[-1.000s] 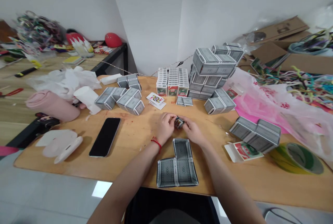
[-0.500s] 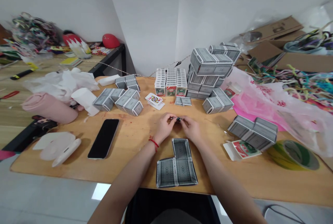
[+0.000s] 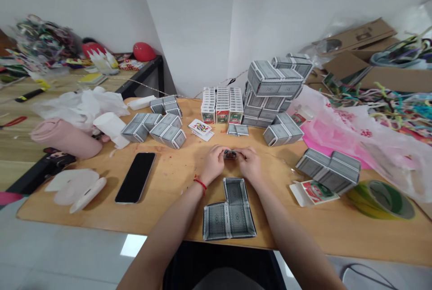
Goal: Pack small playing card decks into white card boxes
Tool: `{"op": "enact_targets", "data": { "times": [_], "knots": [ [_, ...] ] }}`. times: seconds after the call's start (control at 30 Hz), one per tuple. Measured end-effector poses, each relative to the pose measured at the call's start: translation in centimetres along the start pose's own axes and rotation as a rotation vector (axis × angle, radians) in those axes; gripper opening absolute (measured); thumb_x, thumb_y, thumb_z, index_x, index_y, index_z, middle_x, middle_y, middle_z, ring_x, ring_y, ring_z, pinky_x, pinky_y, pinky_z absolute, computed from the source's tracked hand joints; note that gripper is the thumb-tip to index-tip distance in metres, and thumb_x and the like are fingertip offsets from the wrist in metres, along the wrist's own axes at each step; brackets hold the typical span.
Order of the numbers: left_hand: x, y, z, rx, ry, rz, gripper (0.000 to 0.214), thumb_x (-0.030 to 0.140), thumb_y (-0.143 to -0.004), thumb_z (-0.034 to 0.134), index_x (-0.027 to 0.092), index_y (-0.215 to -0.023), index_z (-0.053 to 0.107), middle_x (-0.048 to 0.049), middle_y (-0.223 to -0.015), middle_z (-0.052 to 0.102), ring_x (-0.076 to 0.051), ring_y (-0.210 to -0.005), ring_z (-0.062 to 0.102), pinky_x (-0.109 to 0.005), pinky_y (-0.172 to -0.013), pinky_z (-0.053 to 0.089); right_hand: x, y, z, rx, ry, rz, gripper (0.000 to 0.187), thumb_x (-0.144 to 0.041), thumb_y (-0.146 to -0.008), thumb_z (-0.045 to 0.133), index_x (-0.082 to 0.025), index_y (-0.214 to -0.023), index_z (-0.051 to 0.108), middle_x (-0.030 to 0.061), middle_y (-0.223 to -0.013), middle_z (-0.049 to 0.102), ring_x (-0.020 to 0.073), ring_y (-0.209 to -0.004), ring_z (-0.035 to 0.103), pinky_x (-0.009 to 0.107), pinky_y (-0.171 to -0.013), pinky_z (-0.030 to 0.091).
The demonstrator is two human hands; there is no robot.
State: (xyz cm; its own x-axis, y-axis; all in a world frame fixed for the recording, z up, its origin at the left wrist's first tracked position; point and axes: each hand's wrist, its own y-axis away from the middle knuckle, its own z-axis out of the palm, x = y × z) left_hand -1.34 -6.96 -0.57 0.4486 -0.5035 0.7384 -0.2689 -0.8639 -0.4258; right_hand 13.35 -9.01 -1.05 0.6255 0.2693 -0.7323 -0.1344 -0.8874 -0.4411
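Two bare hands pinch a small, multicoloured paper card between closed fingertips. They hide its ends.

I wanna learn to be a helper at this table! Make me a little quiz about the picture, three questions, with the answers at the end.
1. Which wrist wears the red bracelet?

2. True or false: the phone lies to the left of the L-shaped card form.

3. What are the left hand and the right hand both holding?
A) a tape roll
B) a small card piece
C) a pink roll

Key:
1. The left one.
2. True.
3. B.
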Motion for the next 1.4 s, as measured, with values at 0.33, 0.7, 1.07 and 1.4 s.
{"op": "enact_targets", "data": {
  "times": [0.33,0.7,1.07,1.4],
  "knots": [
    [-0.6,-0.1,-1.9,-0.135,-0.07,0.049,0.04,-0.001,-0.072,0.035,0.02,-0.097,0.058,-0.0036,-0.096,0.062,-0.015,-0.091,0.056,-0.031,-0.084,0.045,0.4,0.1,0.2,-0.08,-0.046,0.076,0.022,-0.022,-0.077,0.047,-0.022,-0.082,0.068,0.0034,-0.084,0.07,0.0172,-0.076,0.064,0.03,-0.073,0.049],
    [0.0,0.2,-1.8,-0.03,-0.071,0.049,0.013,0.026,-0.082,0.049,0.018,-0.084,0.059,-0.0036,-0.084,0.063,-0.014,-0.082,0.056,-0.029,-0.078,0.045,-0.4,0.4,0.2,-0.131,-0.039,-0.002,0.023,-0.029,-0.08,0.045,-0.022,-0.089,0.066,0.0044,-0.087,0.069,0.0165,-0.074,0.064,0.029,-0.071,0.051],
    [-0.5,0.1,-1.3,0.066,-0.092,-0.084,0.019,0.035,-0.077,0.055,0.017,-0.072,0.058,-0.0021,-0.073,0.062,-0.013,-0.072,0.057,-0.026,-0.069,0.046,-0.3,0.4,0.4,-0.143,-0.002,0.014,0.026,-0.032,-0.082,0.042,-0.022,-0.09,0.066,0.0046,-0.085,0.07,0.0172,-0.072,0.064,0.028,-0.067,0.051],
    [-0.1,0.4,-1.3,0.016,-0.125,0.061,0.017,0.025,-0.082,0.048,0.019,-0.087,0.063,-0.0046,-0.085,0.066,-0.015,-0.081,0.058,-0.031,-0.077,0.047,-0.8,0.4,0.2,-0.088,0.058,0.015,0.027,-0.038,-0.082,0.045,-0.023,-0.086,0.067,0.0035,-0.084,0.07,0.0175,-0.069,0.065,0.028,-0.065,0.051]
  ]
}}
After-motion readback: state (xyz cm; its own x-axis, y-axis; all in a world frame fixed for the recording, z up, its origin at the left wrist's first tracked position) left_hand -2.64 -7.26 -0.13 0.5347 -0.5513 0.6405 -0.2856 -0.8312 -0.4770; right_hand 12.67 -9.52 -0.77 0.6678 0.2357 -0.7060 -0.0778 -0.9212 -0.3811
